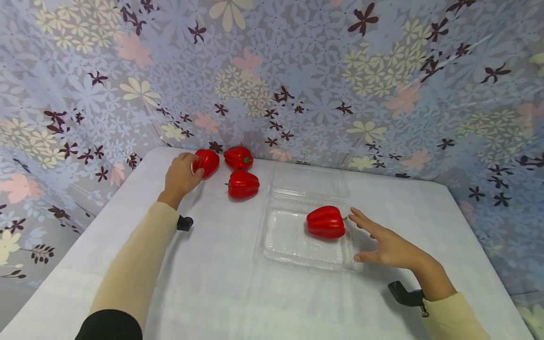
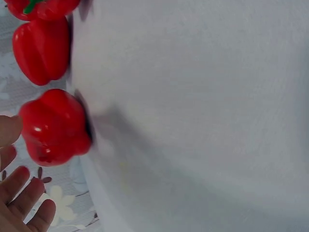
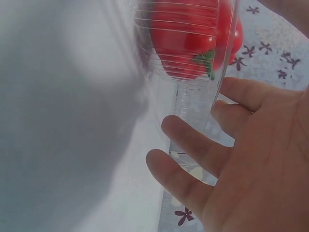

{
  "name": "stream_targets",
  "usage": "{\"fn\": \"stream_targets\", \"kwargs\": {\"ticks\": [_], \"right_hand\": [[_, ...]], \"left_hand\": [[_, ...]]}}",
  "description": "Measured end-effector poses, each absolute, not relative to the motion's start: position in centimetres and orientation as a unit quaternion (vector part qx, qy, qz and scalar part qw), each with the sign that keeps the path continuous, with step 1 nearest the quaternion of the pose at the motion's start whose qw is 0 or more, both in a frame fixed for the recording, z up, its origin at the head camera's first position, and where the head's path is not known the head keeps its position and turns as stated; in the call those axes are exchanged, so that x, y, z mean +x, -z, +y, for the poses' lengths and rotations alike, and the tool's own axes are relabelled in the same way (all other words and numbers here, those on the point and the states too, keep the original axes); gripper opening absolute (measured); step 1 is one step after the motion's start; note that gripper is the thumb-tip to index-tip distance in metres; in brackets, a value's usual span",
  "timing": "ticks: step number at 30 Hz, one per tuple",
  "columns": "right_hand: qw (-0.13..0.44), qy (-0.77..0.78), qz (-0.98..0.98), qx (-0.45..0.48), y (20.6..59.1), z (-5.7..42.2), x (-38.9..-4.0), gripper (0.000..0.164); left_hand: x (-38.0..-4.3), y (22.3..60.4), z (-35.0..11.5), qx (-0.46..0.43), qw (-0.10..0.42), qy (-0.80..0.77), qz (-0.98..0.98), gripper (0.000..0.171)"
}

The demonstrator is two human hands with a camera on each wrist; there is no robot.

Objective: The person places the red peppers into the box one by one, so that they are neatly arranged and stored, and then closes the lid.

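At the back left, my left hand (image 1: 180,177) reaches to a red bell pepper (image 1: 209,164). In the left wrist view its fingers are spread, and the thumb is close by the pepper (image 2: 54,128); whether they touch is unclear. Two more red bell peppers lie to the right, one with a green stem facing out (image 1: 238,158) and one on its side (image 1: 243,184). Another bell pepper (image 1: 325,222) lies in a clear plastic clamshell box (image 1: 282,236) with its lid folded back. Beside the box's right wall is my right hand (image 1: 388,246), fingers apart and holding nothing.
A white cloth covers the table (image 1: 204,283). Behind it and at the sides hangs flowered fabric (image 1: 297,71). The clear box lid (image 1: 308,182) lies flat toward the back edge. Each wrist carries a black camera mount (image 1: 405,295).
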State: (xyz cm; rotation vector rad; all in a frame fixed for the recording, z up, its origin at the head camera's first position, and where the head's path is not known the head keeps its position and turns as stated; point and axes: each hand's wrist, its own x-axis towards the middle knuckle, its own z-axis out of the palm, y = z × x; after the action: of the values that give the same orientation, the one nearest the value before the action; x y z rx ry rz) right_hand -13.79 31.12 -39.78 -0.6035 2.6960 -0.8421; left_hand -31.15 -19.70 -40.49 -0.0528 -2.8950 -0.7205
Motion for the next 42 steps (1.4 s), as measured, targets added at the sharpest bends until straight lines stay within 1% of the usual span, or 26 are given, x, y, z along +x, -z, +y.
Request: {"fn": "stream_targets", "kwargs": {"ticks": [5,9,16,21,27,37,42], "right_hand": [[0.131,0.291,0.924,-0.209,39.8,31.3,-13.9,0.097],[0.135,0.293,0.924,-0.207,39.9,31.3,-14.0,0.097],[0.140,0.305,0.918,-0.212,40.1,30.9,-14.2,0.096],[0.137,0.304,0.920,-0.207,39.9,31.0,-14.0,0.095],[0.135,0.297,0.922,-0.208,40.1,31.2,-14.0,0.095],[0.133,0.303,0.920,-0.210,40.0,31.2,-13.9,0.094],[0.134,0.297,0.922,-0.210,39.9,31.2,-13.8,0.095]], "left_hand": [[-31.9,41.4,-19.4,0.010,0.073,0.253,-0.965,0.066],[-32.4,41.6,-19.1,0.020,0.060,0.267,-0.962,0.071],[-32.8,41.4,-19.0,0.012,0.047,0.262,-0.964,0.058],[-33.0,41.4,-18.6,0.019,0.039,0.275,-0.961,0.054],[-32.8,41.7,-18.8,0.017,0.045,0.287,-0.957,0.051],[-32.3,41.3,-19.0,-0.005,0.051,0.277,-0.960,0.052],[-31.6,40.9,-19.4,-0.032,0.014,0.255,-0.966,0.064]]}}
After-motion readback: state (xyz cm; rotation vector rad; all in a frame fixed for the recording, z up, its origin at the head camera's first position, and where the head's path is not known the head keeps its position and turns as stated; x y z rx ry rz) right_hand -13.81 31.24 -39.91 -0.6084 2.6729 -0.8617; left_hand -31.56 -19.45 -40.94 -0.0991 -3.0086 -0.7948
